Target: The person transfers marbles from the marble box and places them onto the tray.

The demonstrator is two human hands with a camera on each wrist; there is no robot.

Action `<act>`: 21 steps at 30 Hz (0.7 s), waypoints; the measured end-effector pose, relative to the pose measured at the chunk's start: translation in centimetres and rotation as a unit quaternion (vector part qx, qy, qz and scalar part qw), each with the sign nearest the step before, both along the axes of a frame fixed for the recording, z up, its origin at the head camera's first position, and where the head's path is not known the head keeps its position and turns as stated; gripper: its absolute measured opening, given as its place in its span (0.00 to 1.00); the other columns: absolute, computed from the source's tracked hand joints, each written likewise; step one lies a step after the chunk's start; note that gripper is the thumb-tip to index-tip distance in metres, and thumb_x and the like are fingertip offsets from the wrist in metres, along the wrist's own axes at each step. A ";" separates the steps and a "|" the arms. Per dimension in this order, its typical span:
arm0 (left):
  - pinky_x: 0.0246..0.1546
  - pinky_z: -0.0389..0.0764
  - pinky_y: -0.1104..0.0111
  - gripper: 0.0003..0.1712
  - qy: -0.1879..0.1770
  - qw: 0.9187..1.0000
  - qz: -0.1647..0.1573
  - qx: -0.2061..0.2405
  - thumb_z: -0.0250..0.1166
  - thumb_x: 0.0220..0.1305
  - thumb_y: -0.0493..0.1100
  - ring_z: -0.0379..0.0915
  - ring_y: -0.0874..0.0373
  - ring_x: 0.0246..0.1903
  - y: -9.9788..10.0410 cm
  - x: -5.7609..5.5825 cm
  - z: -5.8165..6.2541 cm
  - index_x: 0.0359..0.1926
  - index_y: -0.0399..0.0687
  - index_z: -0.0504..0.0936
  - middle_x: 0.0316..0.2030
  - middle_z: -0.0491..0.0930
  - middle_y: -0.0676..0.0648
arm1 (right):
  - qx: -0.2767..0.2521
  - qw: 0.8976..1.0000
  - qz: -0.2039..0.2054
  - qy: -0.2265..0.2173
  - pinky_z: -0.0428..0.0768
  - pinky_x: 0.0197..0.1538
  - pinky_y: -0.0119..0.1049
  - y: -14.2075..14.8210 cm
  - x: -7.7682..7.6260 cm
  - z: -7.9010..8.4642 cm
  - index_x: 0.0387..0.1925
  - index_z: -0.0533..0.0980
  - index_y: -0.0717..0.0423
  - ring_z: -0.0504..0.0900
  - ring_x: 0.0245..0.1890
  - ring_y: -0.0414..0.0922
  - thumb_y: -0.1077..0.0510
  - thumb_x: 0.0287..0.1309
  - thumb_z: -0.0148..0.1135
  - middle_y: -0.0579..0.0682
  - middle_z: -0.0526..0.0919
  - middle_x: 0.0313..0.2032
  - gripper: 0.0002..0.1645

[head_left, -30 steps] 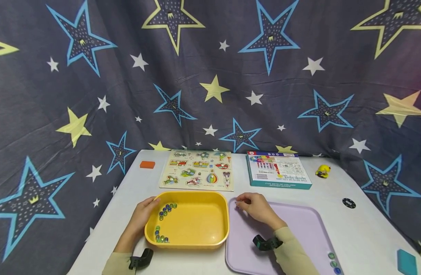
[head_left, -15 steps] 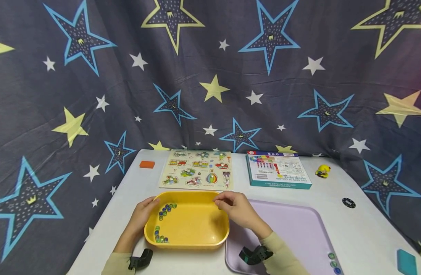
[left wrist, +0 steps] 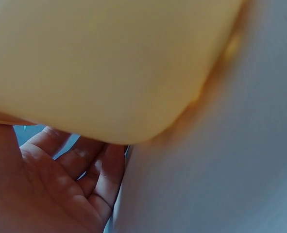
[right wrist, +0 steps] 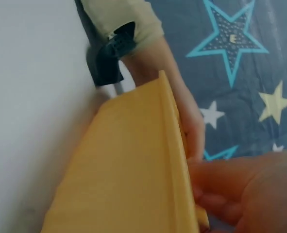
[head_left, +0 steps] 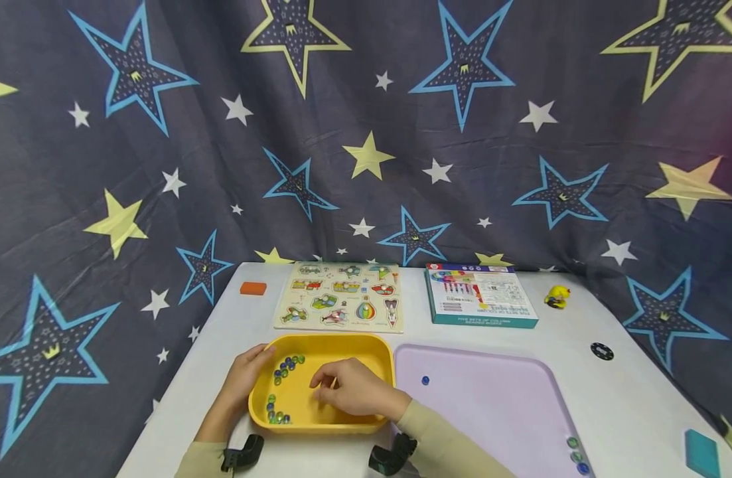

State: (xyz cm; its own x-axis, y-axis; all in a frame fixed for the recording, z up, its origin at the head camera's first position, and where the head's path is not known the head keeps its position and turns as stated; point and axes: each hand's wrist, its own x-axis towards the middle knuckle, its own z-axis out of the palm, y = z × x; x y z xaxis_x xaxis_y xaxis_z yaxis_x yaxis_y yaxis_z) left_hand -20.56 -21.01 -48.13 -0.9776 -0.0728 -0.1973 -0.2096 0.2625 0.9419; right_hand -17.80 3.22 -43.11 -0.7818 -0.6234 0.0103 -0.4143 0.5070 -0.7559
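Note:
A yellow plastic bin (head_left: 354, 425) stands at the middle front of the table. Along its left side, inside, lie several green and blue glass marbles (head_left: 279, 417). My left hand (head_left: 241, 384) grips the bin's left rim; the left wrist view shows its fingers (left wrist: 102, 182) beneath the bin's wall. Reaching over the right rim, my right hand (head_left: 354, 387) hovers inside the bin with bent fingers, thumb and index fingertips close together. Whether a marble is between them is hidden. A single blue marble (head_left: 425, 380) lies on the purple tray (head_left: 491, 398) to the right.
Several more marbles (head_left: 576, 457) line the tray's right edge. Behind stand a picture puzzle board (head_left: 342, 299) and a boxed set (head_left: 482, 299). An orange block (head_left: 253, 288), yellow toy duck (head_left: 557, 297), black chip (head_left: 602, 351) and teal block (head_left: 702, 453) lie near the edges.
My right hand has moved left from the tray's upper left corner, across the bin's rim, into the bin. The blue marble on the tray is now visible. My left hand keeps its grip.

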 end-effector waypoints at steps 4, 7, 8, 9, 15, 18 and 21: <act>0.50 0.70 0.64 0.28 -0.001 1.000 -0.001 -0.003 0.53 0.60 0.61 0.70 0.54 0.41 0.0 0.1 0.0 0.52 0.47 0.75 0.44 0.77 0.46 | 0.064 0.998 0.009 -0.018 0.68 0.26 0.26 -1.1 -0.2 -0.3 0.31 0.79 0.48 0.68 0.20 0.33 0.52 0.51 0.64 0.36 0.74 0.20 0.06; 0.53 0.68 0.60 0.28 -0.001 1.000 -0.002 -0.003 0.53 0.60 0.60 0.70 0.54 0.43 0.0 0.0 0.0 0.53 0.47 0.75 0.45 0.77 0.46 | 0.085 0.996 0.020 -0.031 0.68 0.27 0.26 -1.8 -0.3 -0.7 0.30 0.80 0.49 0.68 0.21 0.33 0.54 0.49 0.66 0.37 0.73 0.20 0.06; 0.54 0.68 0.59 0.28 -0.001 1.000 -0.003 -0.004 0.53 0.60 0.61 0.70 0.54 0.44 0.0 0.0 0.0 0.53 0.47 0.74 0.46 0.76 0.46 | 0.084 0.995 0.024 -0.042 0.67 0.27 0.26 -2.0 -0.3 -0.9 0.30 0.80 0.49 0.68 0.20 0.34 0.55 0.48 0.66 0.38 0.73 0.19 0.06; 0.55 0.67 0.59 0.28 -0.002 1.000 -0.004 -0.003 0.53 0.60 0.61 0.69 0.54 0.44 0.0 0.1 0.0 0.53 0.47 0.74 0.46 0.76 0.46 | 0.083 0.995 0.026 -0.053 0.67 0.27 0.26 -2.1 -0.3 -1.1 0.30 0.80 0.49 0.68 0.20 0.34 0.56 0.48 0.66 0.38 0.73 0.19 0.06; 0.55 0.67 0.59 0.29 -0.001 1.000 -0.006 0.002 0.53 0.60 0.61 0.70 0.54 0.47 0.0 0.1 0.0 0.53 0.47 0.74 0.48 0.76 0.46 | 0.078 0.990 0.063 -0.096 0.66 0.27 0.25 -2.7 -0.4 -1.6 0.32 0.81 0.49 0.68 0.20 0.34 0.59 0.49 0.65 0.39 0.74 0.19 0.05; 0.55 0.68 0.59 0.29 0.001 1.000 -0.005 0.002 0.53 0.60 0.61 0.70 0.55 0.47 0.0 0.0 0.0 0.53 0.46 0.74 0.47 0.76 0.46 | 0.081 0.988 0.086 -0.097 0.67 0.27 0.24 -2.8 -0.5 -1.5 0.31 0.81 0.49 0.69 0.21 0.33 0.61 0.51 0.62 0.38 0.75 0.20 0.05; 0.54 0.69 0.60 0.29 0.002 1.000 -0.004 0.001 0.54 0.60 0.61 0.70 0.55 0.45 -0.1 0.1 0.0 0.53 0.46 0.75 0.47 0.76 0.46 | 0.089 0.987 0.099 -0.090 0.69 0.28 0.23 -3.0 -0.4 -1.6 0.30 0.82 0.49 0.70 0.21 0.32 0.61 0.53 0.61 0.36 0.78 0.21 0.06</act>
State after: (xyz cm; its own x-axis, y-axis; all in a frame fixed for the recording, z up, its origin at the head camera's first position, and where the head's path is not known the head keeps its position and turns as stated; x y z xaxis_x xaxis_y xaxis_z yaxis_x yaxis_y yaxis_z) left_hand -20.49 -21.07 -48.16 -0.9792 -0.0638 -0.1927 -0.2027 0.2617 0.9436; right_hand -18.24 0.24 -44.66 -0.6239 -0.7434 -0.2411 -0.3852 0.5609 -0.7328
